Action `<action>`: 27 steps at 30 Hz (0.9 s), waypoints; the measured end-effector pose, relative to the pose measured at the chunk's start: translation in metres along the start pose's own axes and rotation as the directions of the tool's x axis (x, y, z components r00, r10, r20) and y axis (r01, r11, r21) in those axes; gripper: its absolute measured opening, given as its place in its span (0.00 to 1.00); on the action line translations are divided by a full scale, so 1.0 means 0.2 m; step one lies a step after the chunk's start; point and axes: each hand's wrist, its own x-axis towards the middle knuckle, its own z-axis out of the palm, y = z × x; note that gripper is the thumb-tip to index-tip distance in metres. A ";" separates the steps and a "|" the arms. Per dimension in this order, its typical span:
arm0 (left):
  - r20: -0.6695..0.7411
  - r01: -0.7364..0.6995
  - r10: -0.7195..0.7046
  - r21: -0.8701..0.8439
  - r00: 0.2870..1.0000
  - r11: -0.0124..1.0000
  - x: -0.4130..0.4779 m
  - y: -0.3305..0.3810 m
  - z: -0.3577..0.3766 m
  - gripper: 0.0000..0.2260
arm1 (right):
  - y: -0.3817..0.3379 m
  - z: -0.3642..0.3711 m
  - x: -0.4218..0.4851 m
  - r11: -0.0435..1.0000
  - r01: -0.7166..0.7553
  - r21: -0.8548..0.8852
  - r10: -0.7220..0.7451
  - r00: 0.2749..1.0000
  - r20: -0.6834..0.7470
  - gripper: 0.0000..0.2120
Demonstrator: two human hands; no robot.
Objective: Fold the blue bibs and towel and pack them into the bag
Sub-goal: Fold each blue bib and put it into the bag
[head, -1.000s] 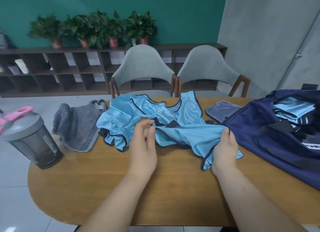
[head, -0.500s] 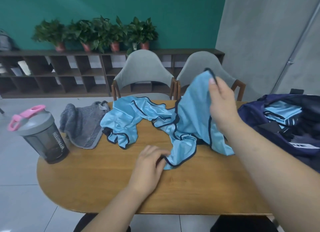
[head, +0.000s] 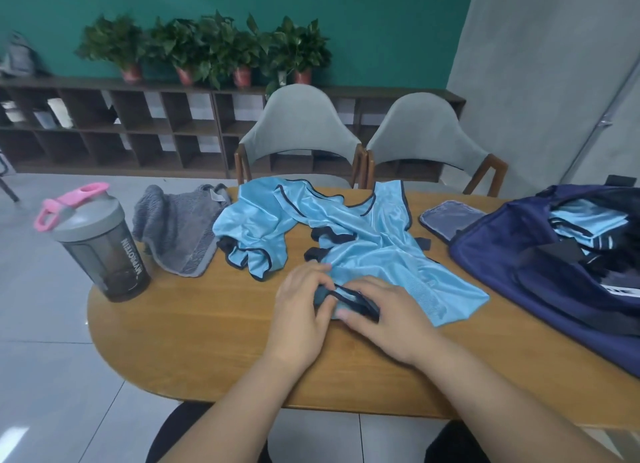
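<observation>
A light blue bib (head: 388,258) with dark trim lies spread across the middle of the wooden table (head: 194,338). Its near corner is bunched under both hands. My left hand (head: 301,307) and my right hand (head: 384,310) meet there and pinch the dark-edged fabric between fingers and thumbs. A second blue bib (head: 252,230) lies crumpled to the left, touching the first. A grey towel (head: 176,234) sits heaped beyond it. The navy bag (head: 519,265) stands open at the right, with folded blue bibs (head: 581,223) inside.
A grey shaker bottle (head: 100,248) with a pink lid stands at the table's left end. A dark flat pouch (head: 450,217) lies beside the bag. Two grey chairs (head: 301,133) face the far edge, with a shelf and several potted plants (head: 207,47) behind.
My right hand came down from shoulder height, laying the bib flat on the table. It now meets my left hand at the bib's near corner.
</observation>
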 end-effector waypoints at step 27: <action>-0.168 -0.066 0.051 -0.084 0.984 0.994 1.05 0.44 -0.61 0.09 | -0.09 -1.05 0.52 0.729 -0.262 -0.633 -0.016 0.918 -0.397 0.15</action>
